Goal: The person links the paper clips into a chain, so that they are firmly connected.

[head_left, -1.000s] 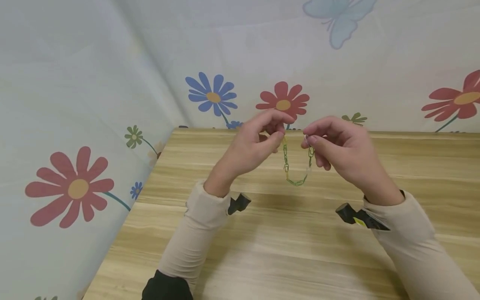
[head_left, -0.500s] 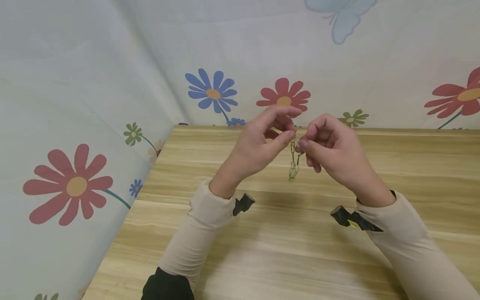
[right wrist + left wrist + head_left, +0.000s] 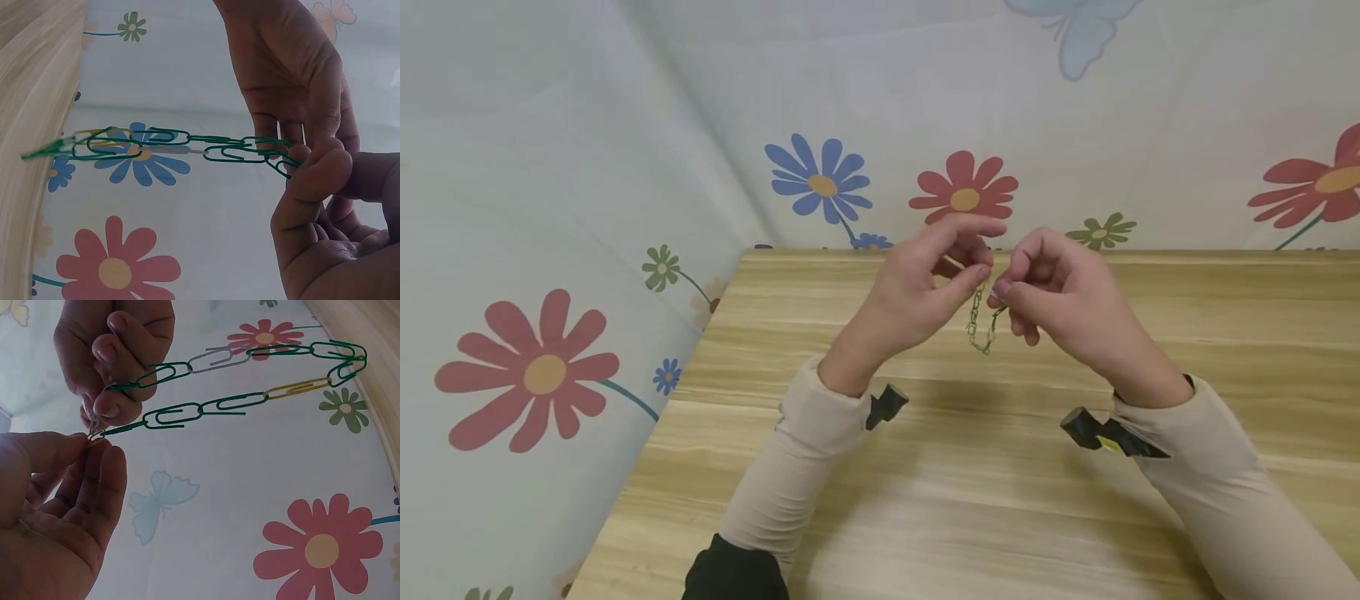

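A chain of linked paper clips (image 3: 974, 318), mostly green, hangs in a narrow loop above the table. My left hand (image 3: 917, 287) pinches one end of it between thumb and fingers, where a yellowish clip partly shows. The other end is pinched by my right hand (image 3: 1063, 296), with a pale clip at the fingertips. In the left wrist view the two hands' fingertips almost meet at the pale clip, and a yellow clip (image 3: 299, 389) and a grey clip (image 3: 219, 359) sit among the green ones. Fingers hide whether the two end clips are hooked together.
A wood-grain table (image 3: 970, 500) lies beneath both hands. Behind it and to its left hangs a pale cloth (image 3: 880, 75) printed with flowers and a butterfly. Black wrist cameras are strapped at both cuffs.
My hands have come closer together, the left shifting right and the right shifting left. The chain went from a wide loop to a narrow one and swings slightly.
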Motion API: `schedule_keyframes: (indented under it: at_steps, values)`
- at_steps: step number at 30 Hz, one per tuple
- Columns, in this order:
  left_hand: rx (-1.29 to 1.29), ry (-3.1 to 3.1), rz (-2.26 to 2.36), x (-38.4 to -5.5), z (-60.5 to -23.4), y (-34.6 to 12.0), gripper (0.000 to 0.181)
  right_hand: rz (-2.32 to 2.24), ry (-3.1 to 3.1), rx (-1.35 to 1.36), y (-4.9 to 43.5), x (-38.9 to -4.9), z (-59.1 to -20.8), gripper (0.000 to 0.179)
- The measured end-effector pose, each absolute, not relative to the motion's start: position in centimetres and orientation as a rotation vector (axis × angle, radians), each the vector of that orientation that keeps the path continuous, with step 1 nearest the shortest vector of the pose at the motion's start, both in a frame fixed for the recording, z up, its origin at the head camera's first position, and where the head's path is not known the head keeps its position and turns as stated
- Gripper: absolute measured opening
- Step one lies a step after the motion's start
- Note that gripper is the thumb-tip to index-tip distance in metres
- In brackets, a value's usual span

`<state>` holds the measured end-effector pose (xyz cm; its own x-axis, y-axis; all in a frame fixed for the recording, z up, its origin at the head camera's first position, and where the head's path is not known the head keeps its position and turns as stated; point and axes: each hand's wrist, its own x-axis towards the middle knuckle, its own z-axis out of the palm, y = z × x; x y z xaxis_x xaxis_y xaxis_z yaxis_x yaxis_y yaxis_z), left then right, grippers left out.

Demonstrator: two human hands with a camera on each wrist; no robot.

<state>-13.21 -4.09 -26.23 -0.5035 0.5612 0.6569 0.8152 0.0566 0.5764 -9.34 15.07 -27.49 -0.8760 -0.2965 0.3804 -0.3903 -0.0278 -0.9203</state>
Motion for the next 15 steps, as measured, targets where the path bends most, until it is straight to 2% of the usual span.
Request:
schedule_keyframes:
  at_steps: [7,15]
  values:
    - [-1.426,-2.111,-1.468,-13.2,-26.7,-3.7,0.037,2.279,-1.941,0.790,15.6,-9.4,-27.4,0.013]
    - [-1.448,-2.192,-1.659,-14.0,-27.5,-3.8,0.043,2.272,-1.974,0.764,16.1,-9.4,-27.0,0.013]
